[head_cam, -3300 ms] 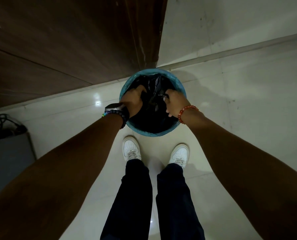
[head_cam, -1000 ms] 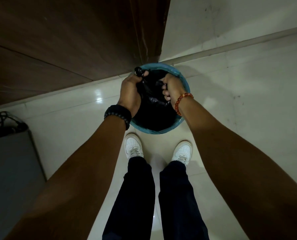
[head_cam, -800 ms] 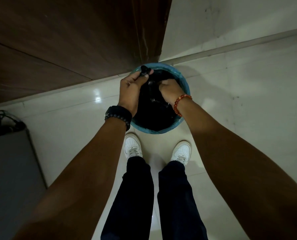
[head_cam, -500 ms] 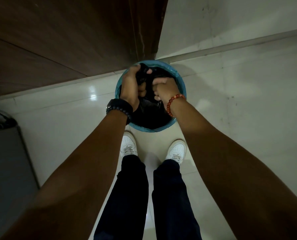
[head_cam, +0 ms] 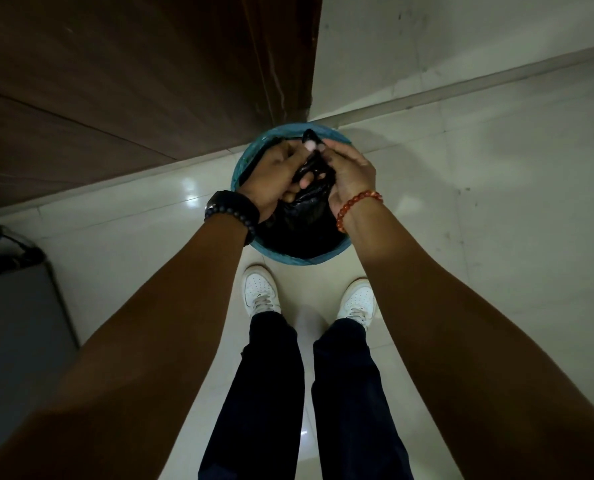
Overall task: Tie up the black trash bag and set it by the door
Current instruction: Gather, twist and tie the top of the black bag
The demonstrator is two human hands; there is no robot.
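The black trash bag (head_cam: 302, 226) sits inside a round blue bin (head_cam: 290, 259) on the pale tiled floor, right in front of my feet. Its top is gathered into a twisted neck that sticks up between my hands. My left hand (head_cam: 274, 174), with a dark bead bracelet and watch at the wrist, grips the neck from the left. From the right, my right hand (head_cam: 349, 171), wearing a red bead bracelet, is closed on the same bunched plastic. The two hands touch each other over the bin's far half. Most of the neck is hidden by my fingers.
A dark brown wooden door (head_cam: 132, 77) and its frame stand just beyond the bin, with a pale wall (head_cam: 444, 39) to the right. A grey box with black cables (head_cam: 8, 251) on it lies at the left. My white shoes (head_cam: 261, 292) stand just behind the bin.
My hands have come together on the gathered bag top, which has been drawn into a tighter neck. Earlier they held separate parts of the bag's rim inside the bin.
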